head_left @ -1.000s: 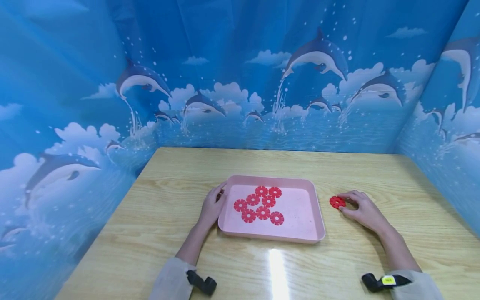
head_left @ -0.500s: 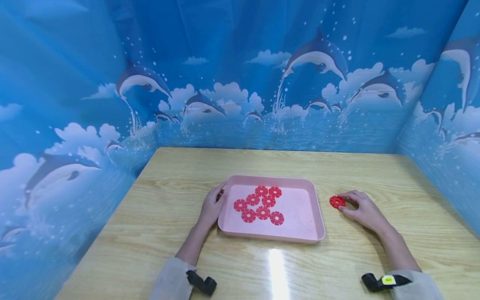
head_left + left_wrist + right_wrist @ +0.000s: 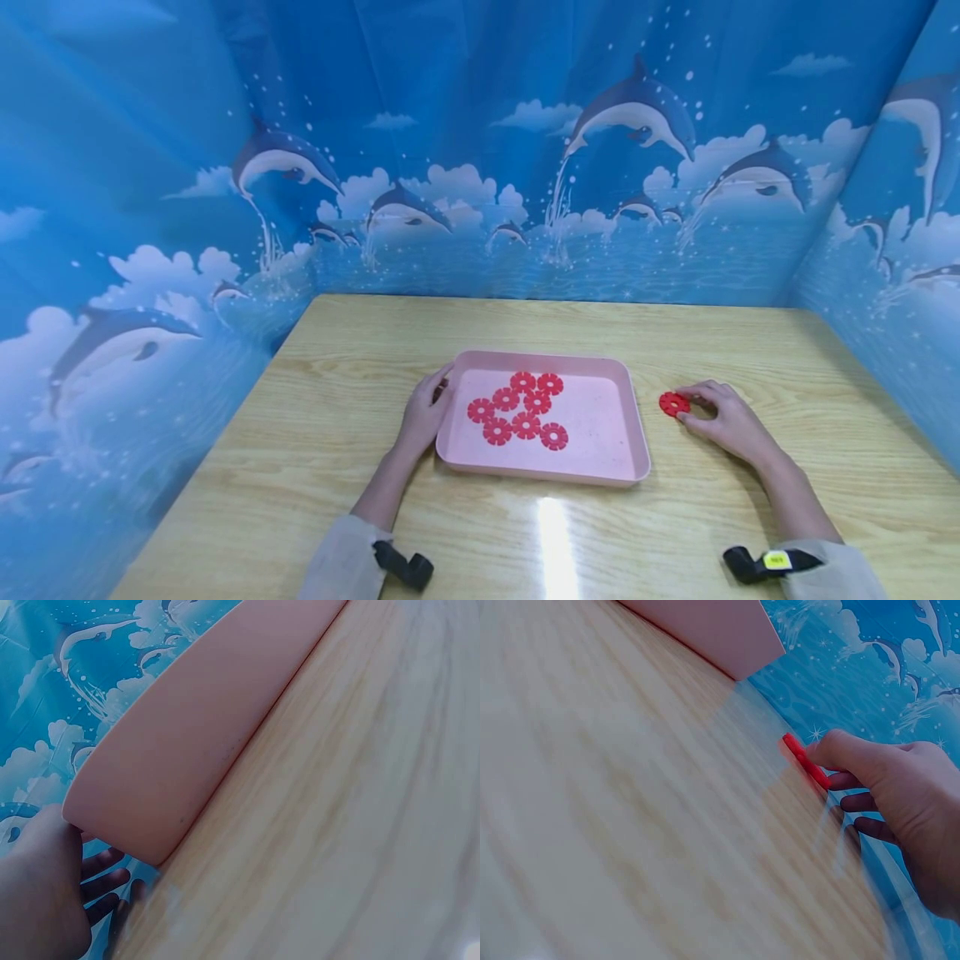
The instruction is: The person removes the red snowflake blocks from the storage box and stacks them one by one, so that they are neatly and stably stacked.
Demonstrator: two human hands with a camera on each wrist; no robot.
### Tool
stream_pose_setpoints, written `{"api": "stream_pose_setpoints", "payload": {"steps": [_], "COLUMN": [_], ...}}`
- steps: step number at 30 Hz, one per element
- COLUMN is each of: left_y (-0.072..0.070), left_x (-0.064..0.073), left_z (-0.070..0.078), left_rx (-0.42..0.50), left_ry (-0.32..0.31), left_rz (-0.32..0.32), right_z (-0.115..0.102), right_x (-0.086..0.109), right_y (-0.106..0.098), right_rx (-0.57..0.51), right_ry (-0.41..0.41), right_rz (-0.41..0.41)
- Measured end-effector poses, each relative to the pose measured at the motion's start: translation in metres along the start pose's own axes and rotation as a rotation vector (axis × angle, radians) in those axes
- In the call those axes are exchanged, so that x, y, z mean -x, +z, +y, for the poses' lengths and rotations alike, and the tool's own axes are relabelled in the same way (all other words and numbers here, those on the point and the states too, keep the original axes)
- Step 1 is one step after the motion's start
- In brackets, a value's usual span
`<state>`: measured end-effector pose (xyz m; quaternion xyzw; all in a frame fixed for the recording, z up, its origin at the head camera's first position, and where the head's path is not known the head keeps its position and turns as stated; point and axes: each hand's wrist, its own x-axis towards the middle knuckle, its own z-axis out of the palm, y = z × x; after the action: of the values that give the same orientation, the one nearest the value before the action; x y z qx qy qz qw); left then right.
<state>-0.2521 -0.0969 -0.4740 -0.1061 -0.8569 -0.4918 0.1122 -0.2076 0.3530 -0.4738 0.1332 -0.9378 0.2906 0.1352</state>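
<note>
A shallow pink tray [image 3: 600,417] lies on the wooden table, with several flat red notched discs [image 3: 526,426] grouped in its left and middle part. My left hand [image 3: 423,417] rests against the tray's left side. In the left wrist view the thumb side of this hand [image 3: 41,881] meets the tray's corner, and the other fingers extend loosely below it. To the right of the tray, my right hand [image 3: 723,421] pinches another red notched disc [image 3: 673,405] between thumb and forefinger. That disc [image 3: 805,760] appears edge-on, close to the tabletop, in the right wrist view.
The pale wooden table [image 3: 375,333] extends around the tray on all sides. Behind it and to the sides hangs a blue curtain [image 3: 465,125] printed with dolphins. A bright light reflection [image 3: 557,546] shows on the tabletop in front of the tray.
</note>
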Motion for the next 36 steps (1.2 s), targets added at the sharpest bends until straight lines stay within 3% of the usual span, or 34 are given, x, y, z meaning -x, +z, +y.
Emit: {"api": "stream_pose_setpoints", "payload": {"steps": [10,20,36], "left_y": [0.0010,0.0020,0.0009], "left_x": [-0.0010,-0.0022,-0.0019], "left_z": [0.0000,0.0004,-0.0006], "left_rx": [0.007,0.015,0.013], "left_ry": [0.004,0.005,0.004], "left_rz": [0.004,0.008,0.009], "right_z": [0.0015,0.0002,0.0008], "right_x": [0.0004,0.0002,-0.0001], "right_y": [-0.0009,-0.0016,0.0011], "right_rx": [-0.013,-0.012,0.025], "right_ry": [-0.025,0.058,0.067], "right_rz": [0.023,-0.030,-0.043]}}
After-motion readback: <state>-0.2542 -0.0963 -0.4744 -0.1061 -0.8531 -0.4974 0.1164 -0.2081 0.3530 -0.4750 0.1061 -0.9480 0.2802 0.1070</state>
